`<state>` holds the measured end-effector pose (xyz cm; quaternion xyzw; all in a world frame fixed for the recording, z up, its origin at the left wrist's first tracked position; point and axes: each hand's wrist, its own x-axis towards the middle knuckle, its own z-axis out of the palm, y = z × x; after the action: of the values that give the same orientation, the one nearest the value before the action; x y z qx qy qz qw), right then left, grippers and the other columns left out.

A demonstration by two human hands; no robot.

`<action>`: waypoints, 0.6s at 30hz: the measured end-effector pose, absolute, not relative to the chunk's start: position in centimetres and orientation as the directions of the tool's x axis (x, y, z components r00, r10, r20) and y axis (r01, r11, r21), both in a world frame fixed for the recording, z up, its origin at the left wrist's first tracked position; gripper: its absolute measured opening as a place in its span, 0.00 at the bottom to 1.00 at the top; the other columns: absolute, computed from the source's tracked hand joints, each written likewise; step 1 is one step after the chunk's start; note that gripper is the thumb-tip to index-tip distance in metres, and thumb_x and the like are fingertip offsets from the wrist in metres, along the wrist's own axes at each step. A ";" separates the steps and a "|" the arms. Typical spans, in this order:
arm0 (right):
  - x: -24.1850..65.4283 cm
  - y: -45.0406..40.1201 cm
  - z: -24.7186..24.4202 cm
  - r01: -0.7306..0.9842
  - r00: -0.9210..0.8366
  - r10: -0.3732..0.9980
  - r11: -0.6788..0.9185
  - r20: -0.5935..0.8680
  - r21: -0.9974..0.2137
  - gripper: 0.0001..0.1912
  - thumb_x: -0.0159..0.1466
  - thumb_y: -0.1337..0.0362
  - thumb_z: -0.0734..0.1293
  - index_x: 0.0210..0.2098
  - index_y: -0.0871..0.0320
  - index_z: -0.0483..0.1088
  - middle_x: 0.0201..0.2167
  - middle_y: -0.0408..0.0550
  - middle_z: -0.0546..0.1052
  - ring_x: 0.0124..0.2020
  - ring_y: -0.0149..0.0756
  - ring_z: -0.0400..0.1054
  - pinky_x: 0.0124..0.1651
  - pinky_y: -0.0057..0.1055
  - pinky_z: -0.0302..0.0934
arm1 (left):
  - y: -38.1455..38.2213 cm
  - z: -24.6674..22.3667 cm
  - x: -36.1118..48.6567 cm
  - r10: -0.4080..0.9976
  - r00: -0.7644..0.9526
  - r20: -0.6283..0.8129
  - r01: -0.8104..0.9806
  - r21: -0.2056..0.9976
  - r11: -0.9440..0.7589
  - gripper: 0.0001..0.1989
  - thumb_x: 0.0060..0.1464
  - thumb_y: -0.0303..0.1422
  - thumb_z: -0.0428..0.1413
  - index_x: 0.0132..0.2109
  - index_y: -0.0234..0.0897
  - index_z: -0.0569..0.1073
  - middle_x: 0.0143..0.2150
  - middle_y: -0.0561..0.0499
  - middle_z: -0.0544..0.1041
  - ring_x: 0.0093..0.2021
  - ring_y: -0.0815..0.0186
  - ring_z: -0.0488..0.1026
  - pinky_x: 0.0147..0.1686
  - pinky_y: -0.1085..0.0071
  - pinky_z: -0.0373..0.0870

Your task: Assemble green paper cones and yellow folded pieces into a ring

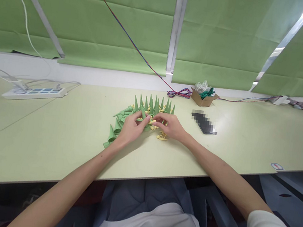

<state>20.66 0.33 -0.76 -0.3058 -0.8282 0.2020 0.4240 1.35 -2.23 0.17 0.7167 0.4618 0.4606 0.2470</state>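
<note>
My left hand [134, 127] is closed on a green plastic cone [143, 113], which tilts between thumb and fingers. Fingertips pinched, my right hand [171, 125] grips a small yellow plastic piece [152, 122] against the cone's side. Behind both hands stands a curved row of upright green cones [151, 102], with yellow pieces among them. More green cones [112, 133] lie on their sides left of my left hand. Below my right hand is a little pile of loose yellow pieces [162, 137]. My fingers partly hide the spot where cone and yellow piece meet.
The pale table [81, 149] runs to a green-blind window. At the back right are a cardboard box [203, 99] with plastic wrap and green material, a coiled red-blue cable [180, 92] and a dark phone [204, 122]. A power strip [34, 93] lies at left.
</note>
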 end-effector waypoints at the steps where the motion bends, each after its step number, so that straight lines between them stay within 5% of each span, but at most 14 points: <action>1: 20.7 0.3 -0.7 0.328 -0.454 0.676 0.732 0.580 -0.597 0.10 0.66 0.58 0.68 0.36 0.58 0.73 0.28 0.44 0.76 0.28 0.31 0.66 0.33 0.28 0.60 | -2.3 0.2 1.4 0.890 0.155 0.430 0.434 0.779 -0.452 0.15 0.61 0.44 0.53 0.40 0.36 0.75 0.36 0.50 0.77 0.22 0.72 0.61 0.23 0.71 0.59; 18: 20.7 0.4 -1.0 0.327 -0.466 0.665 0.742 0.584 -0.585 0.11 0.67 0.58 0.67 0.33 0.59 0.73 0.28 0.45 0.76 0.28 0.29 0.65 0.33 0.26 0.60 | -2.6 0.3 1.4 0.910 0.177 0.376 0.418 0.808 -0.415 0.17 0.61 0.46 0.54 0.42 0.36 0.74 0.37 0.50 0.77 0.21 0.73 0.61 0.21 0.73 0.57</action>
<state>20.69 0.45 -0.98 -0.2982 -0.8323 0.2001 0.4223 1.37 -2.63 0.33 0.7152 0.4640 0.4428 0.2778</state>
